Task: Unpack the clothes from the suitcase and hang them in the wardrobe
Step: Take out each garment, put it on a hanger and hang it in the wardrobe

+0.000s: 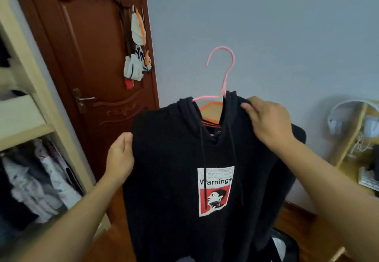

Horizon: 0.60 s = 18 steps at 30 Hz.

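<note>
A black hoodie (176,179) with a white and red "Warnings" print hangs in front of me on a pink wire hanger (224,71), whose hook sticks up above the collar. My left hand (121,157) grips the hoodie's left shoulder edge. My right hand (266,120) pinches the fabric at the right shoulder, close to the hood. The wardrobe (30,122) stands open at the left, with clothes hanging on its lower rail. A dark corner of the suitcase (285,245) shows at the bottom right, mostly hidden behind the hoodie.
A brown wooden door (92,57) is straight ahead left, with bags (137,42) hung on it. A desk (361,159) with white headphones (352,116) stands at the right. The blue-grey wall is behind the hoodie.
</note>
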Each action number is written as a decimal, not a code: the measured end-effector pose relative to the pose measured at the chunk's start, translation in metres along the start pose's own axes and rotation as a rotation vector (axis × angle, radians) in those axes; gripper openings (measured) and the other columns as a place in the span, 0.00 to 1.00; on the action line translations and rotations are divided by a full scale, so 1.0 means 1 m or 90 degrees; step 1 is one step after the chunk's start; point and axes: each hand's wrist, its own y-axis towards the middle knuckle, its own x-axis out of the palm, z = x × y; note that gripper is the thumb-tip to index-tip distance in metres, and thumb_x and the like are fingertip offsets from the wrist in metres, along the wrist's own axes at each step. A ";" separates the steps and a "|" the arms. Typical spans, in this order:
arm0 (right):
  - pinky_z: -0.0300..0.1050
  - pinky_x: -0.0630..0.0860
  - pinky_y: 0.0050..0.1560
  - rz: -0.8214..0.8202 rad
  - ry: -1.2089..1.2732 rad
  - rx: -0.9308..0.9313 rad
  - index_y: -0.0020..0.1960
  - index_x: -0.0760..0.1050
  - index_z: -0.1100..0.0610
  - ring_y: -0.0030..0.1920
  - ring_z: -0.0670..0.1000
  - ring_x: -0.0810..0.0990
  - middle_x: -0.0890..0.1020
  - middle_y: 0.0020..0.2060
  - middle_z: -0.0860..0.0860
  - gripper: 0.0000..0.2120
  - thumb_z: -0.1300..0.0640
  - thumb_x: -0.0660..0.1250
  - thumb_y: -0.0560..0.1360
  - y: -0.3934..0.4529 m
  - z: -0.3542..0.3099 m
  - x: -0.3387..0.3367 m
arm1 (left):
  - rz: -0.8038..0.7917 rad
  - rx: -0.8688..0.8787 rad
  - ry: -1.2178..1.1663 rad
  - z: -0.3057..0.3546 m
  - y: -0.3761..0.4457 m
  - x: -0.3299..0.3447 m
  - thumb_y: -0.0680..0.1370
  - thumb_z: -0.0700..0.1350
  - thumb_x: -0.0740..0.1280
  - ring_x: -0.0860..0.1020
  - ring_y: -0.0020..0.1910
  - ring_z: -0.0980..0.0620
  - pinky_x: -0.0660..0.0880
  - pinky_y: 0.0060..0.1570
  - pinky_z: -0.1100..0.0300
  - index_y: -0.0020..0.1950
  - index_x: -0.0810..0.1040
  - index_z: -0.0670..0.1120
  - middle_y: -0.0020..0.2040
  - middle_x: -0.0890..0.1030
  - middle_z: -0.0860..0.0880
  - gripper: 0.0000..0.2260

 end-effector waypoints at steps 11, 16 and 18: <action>0.50 0.71 0.43 -0.163 0.225 0.035 0.40 0.74 0.39 0.36 0.47 0.76 0.78 0.31 0.41 0.13 0.44 0.59 0.82 0.042 -0.092 0.050 | -0.129 0.408 0.428 0.076 0.090 -0.079 0.81 0.66 0.48 0.80 0.56 0.44 0.77 0.51 0.47 0.62 0.73 0.55 0.56 0.82 0.49 0.23; 0.44 0.71 0.46 -0.031 0.422 0.232 0.36 0.76 0.45 0.38 0.37 0.76 0.78 0.35 0.43 0.19 0.50 0.58 0.84 0.042 -0.119 0.066 | -0.058 0.355 0.347 0.024 0.118 -0.105 0.80 0.64 0.53 0.80 0.42 0.37 0.76 0.38 0.45 0.45 0.69 0.52 0.39 0.81 0.46 0.18; 0.42 0.72 0.55 0.035 0.418 0.268 0.44 0.81 0.44 0.51 0.39 0.78 0.80 0.47 0.43 0.18 0.51 0.56 0.85 0.034 -0.124 0.075 | -0.013 0.332 0.298 0.008 0.131 -0.126 0.82 0.60 0.60 0.81 0.42 0.39 0.76 0.39 0.48 0.45 0.72 0.53 0.39 0.81 0.48 0.12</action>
